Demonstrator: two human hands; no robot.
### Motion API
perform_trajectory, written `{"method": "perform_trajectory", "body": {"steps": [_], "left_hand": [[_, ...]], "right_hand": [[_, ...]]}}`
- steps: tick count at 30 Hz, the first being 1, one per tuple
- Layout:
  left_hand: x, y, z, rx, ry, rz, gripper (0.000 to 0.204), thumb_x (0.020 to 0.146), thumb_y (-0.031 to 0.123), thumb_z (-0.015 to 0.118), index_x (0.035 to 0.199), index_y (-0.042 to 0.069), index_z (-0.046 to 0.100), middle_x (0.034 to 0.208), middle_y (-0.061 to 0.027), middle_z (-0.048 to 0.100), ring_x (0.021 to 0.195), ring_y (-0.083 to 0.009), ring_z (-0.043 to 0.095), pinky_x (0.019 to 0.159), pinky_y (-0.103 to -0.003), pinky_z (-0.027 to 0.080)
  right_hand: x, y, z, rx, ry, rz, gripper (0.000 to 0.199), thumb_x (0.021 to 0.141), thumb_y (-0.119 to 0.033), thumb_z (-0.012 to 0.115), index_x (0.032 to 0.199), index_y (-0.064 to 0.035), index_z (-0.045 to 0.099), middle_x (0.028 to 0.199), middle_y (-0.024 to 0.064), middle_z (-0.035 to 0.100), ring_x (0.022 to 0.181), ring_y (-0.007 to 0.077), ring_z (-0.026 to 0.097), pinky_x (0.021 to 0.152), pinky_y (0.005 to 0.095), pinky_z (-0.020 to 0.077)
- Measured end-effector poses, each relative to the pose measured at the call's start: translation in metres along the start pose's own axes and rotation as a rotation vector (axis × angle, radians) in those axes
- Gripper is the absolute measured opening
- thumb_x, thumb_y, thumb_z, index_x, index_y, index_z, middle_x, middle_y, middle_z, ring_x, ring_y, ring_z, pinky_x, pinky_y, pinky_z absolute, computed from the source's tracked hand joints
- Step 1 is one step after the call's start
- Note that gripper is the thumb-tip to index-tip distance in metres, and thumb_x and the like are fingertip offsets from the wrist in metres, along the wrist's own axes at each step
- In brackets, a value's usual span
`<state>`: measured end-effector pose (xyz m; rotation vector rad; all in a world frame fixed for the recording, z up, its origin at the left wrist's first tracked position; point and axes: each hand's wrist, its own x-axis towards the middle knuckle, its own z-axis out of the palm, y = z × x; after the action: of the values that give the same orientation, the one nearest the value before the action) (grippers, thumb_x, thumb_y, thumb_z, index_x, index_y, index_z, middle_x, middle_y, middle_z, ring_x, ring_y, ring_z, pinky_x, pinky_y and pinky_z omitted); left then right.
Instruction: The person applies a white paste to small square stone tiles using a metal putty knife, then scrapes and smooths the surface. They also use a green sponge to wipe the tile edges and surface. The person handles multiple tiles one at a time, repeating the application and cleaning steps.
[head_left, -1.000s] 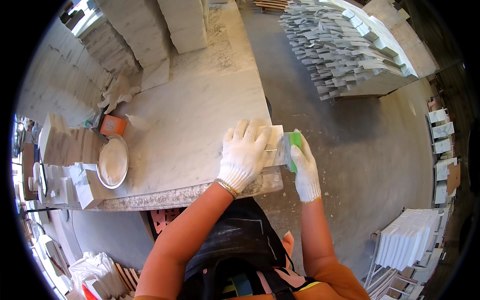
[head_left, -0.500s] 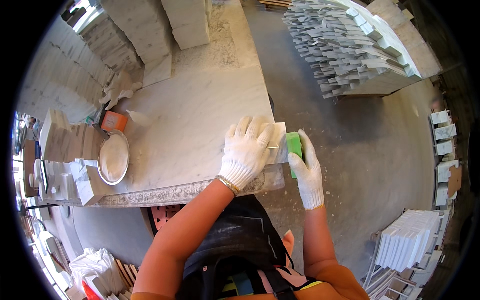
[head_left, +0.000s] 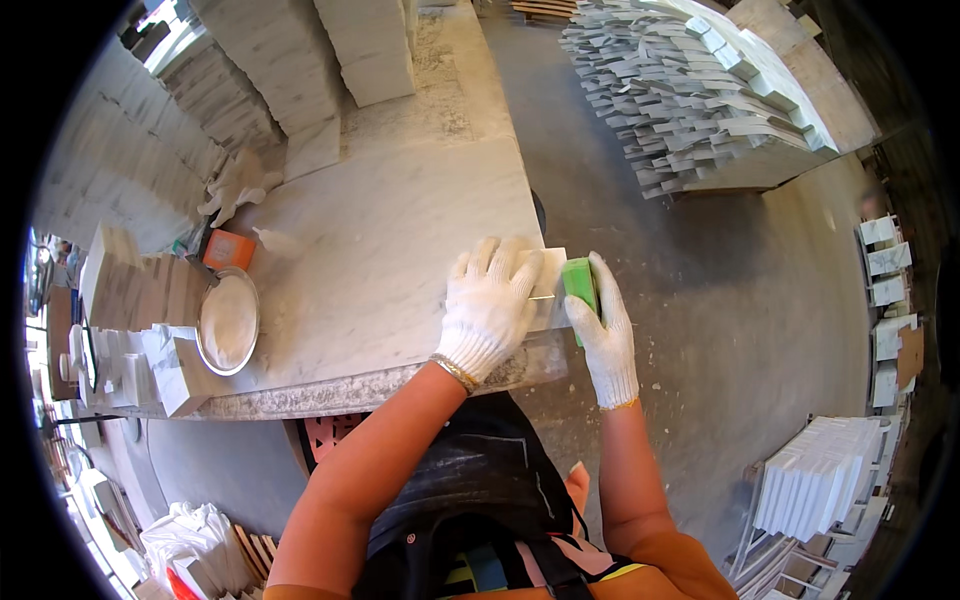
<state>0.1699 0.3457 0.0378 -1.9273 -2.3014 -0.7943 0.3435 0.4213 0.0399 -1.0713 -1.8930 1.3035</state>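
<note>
My left hand [head_left: 488, 308], in a white knit glove, lies flat with its fingers spread on a small white marble tile [head_left: 553, 275]. The tile rests at the right edge of the marble-topped table [head_left: 370, 240], partly hidden by that hand. In my gloved right hand [head_left: 610, 335] is a green rectangular block [head_left: 579, 275], shaped like a sanding block. My thumb is on its near side and the fingers curl round its right side. The block stands upright along the tile's right edge; whether they touch is hard to tell.
On the table's left stand a round metal bowl [head_left: 228, 325] of pale slurry, an orange box [head_left: 229, 249], crumpled gloves [head_left: 242, 187] and tall marble stacks [head_left: 270, 60]. Many thin marble strips [head_left: 690, 110] are piled at far right. White slabs [head_left: 815, 480] stand on a rack at near right.
My right hand and the green block have shifted slightly left and away from me along the tile's edge, and the block's tilt has changed. My left hand stays on the tile.
</note>
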Motion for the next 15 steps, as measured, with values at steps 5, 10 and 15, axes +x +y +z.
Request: {"method": "perform_trajectory", "body": {"steps": [5, 10, 15], "left_hand": [[0.0, 0.002, 0.0, 0.015, 0.064, 0.017, 0.042, 0.082, 0.023, 0.067, 0.122, 0.012, 0.063, 0.132, -0.0117, 0.059, 0.129, -0.0344, 0.051, 0.1, -0.051, 0.043], [-0.002, 0.0, 0.001, -0.007, 0.047, 0.009, 0.04, 0.081, 0.023, 0.067, 0.119, 0.012, 0.063, 0.132, -0.0117, 0.059, 0.128, -0.0341, 0.051, 0.099, -0.051, 0.043], [-0.004, 0.001, 0.002, -0.004, 0.057, 0.026, 0.04, 0.081, 0.023, 0.067, 0.12, 0.013, 0.063, 0.133, -0.0118, 0.058, 0.127, -0.0344, 0.051, 0.099, -0.051, 0.043]], "right_hand": [[0.031, 0.01, 0.005, 0.186, 0.02, 0.12, 0.07, 0.1, -0.035, 0.066, 0.154, 0.0006, 0.041, 0.149, 0.0153, 0.052, 0.137, 0.0222, 0.049, 0.114, 0.0326, 0.0374], [-0.004, -0.009, -0.007, 0.068, -0.042, 0.043, 0.073, 0.099, -0.037, 0.067, 0.155, 0.001, 0.04, 0.15, 0.0151, 0.052, 0.138, 0.0227, 0.048, 0.115, 0.0328, 0.0367], [0.017, 0.02, 0.006, 0.216, 0.017, 0.128, 0.071, 0.1, -0.037, 0.065, 0.154, 0.002, 0.04, 0.15, 0.0145, 0.052, 0.138, 0.0216, 0.048, 0.115, 0.0326, 0.0359]]}}
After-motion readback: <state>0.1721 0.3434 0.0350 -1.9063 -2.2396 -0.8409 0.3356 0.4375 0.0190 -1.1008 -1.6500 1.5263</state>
